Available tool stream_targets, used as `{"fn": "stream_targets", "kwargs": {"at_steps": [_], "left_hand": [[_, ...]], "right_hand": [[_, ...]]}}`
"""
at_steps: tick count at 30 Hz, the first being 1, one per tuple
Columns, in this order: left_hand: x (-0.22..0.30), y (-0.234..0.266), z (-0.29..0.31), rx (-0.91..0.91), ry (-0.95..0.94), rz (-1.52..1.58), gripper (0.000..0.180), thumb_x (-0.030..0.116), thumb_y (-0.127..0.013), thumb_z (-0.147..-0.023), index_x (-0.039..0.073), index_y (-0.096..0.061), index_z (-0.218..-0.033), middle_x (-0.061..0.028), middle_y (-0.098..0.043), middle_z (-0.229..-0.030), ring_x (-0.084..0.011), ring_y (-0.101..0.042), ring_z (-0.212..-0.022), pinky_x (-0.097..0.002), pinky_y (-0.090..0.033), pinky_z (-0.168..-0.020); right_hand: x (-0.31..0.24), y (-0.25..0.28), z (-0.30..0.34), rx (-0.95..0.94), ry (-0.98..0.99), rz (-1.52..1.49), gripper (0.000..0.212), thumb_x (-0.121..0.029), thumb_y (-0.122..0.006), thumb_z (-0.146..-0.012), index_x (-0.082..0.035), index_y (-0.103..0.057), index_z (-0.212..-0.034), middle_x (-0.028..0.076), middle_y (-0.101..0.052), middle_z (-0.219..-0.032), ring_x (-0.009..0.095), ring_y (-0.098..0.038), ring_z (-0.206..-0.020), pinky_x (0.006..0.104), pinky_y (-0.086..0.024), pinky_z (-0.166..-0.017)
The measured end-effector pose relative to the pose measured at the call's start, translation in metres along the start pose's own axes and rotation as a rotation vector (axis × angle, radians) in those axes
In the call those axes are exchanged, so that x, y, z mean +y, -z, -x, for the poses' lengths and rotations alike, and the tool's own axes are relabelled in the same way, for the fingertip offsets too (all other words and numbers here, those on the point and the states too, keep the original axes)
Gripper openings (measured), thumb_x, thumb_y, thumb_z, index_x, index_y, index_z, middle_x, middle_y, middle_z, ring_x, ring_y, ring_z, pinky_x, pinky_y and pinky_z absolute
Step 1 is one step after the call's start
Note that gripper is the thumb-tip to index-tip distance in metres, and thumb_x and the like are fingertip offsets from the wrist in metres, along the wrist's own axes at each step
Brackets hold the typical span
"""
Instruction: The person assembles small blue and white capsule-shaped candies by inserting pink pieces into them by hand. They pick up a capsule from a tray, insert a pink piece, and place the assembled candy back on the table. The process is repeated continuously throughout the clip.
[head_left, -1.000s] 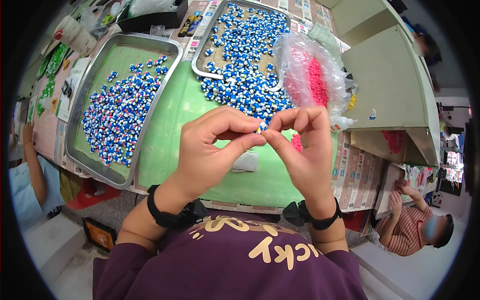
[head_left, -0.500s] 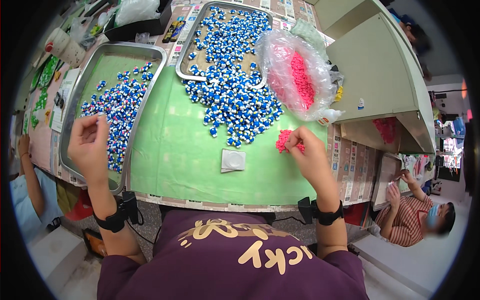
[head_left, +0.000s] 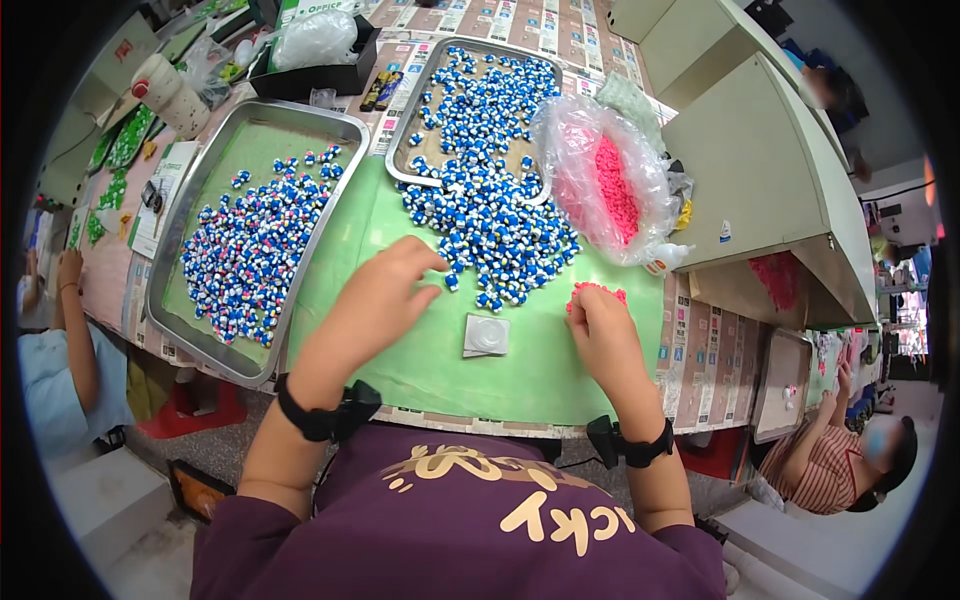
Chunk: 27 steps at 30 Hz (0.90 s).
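Observation:
My left hand [head_left: 392,290] reaches to the near left edge of a loose pile of small blue-and-white figure pieces [head_left: 500,240], thumb and fingers apart, nothing seen between them. On the right, my right hand [head_left: 604,328] is closed, its fingers bent down at the near side of a little heap of pink pieces [head_left: 612,292]. What its fingertips hold is hidden. Between the hands, a small pale square pad with a round disc on it [head_left: 487,335] lies on the green mat [head_left: 420,372].
At left, a metal tray [head_left: 160,300] holds many blue-and-white pieces with pink bits. Another metal tray [head_left: 398,150] stands behind the pile. Beside it sits a clear bag [head_left: 560,150] of pink pieces, near a grey cabinet [head_left: 750,170]. Other people work at both sides.
My left hand has left the left tray and moved right to the pile, its fingers spreading from a pinch. My right hand stays by the pink heap, now covering more of it.

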<state>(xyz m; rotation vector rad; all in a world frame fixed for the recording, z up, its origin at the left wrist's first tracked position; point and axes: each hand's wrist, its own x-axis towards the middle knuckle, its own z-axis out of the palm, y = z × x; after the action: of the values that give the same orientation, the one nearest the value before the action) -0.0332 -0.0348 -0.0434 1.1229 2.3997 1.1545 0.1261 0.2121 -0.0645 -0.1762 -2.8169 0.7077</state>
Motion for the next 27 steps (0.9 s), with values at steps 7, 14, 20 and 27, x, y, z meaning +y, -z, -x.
{"fn": "stream_targets", "kwargs": {"at_steps": [7, 14, 20, 27], "left_hand": [[-0.001, -0.026, -0.014, -0.163, -0.053, -0.177, 0.022, 0.002, -0.071, -0.075, 0.001, -0.061, -0.095, -0.0125, -0.054, -0.096, -0.0306, -0.060, -0.083, -0.0393, -0.049, -0.074], [-0.010, -0.025, -0.018, -0.214, 0.012, -0.037, 0.022, 0.000, -0.072, -0.073, 0.000, -0.056, -0.088, -0.0140, -0.053, -0.090, -0.0307, -0.060, -0.079, -0.0391, -0.049, -0.072], [-0.014, -0.023, -0.017, -0.151, -0.029, 0.013, 0.023, 0.004, -0.074, -0.072, 0.001, -0.054, -0.084, -0.0142, -0.055, -0.081, -0.0298, -0.057, -0.071, -0.0366, -0.047, -0.065], [0.008, -0.008, -0.014, -0.079, -0.033, 0.240, 0.013, 0.005, -0.072, -0.080, -0.001, -0.063, -0.088, -0.0080, -0.057, -0.081, -0.0165, -0.059, -0.066, -0.0292, -0.047, -0.058]], "right_hand": [[0.004, -0.002, -0.001, -0.013, -0.024, -0.072, 0.012, 0.004, -0.057, -0.077, -0.001, -0.047, -0.080, 0.016, -0.054, -0.072, 0.035, -0.056, -0.071, 0.0433, -0.044, -0.063], [0.003, 0.002, -0.005, -0.045, 0.003, -0.029, 0.010, 0.002, -0.058, -0.077, -0.002, -0.049, -0.077, 0.016, -0.056, -0.071, 0.036, -0.057, -0.070, 0.0445, -0.044, -0.063], [0.002, 0.003, -0.006, -0.044, 0.083, 0.031, 0.008, -0.003, -0.060, -0.077, -0.004, -0.052, -0.075, 0.015, -0.057, -0.068, 0.036, -0.058, -0.068, 0.0449, -0.044, -0.061], [0.003, 0.004, -0.005, -0.046, 0.164, 0.101, 0.008, -0.004, -0.061, -0.076, -0.005, -0.054, -0.078, 0.013, -0.058, -0.069, 0.034, -0.059, -0.070, 0.0453, -0.044, -0.062]]}}
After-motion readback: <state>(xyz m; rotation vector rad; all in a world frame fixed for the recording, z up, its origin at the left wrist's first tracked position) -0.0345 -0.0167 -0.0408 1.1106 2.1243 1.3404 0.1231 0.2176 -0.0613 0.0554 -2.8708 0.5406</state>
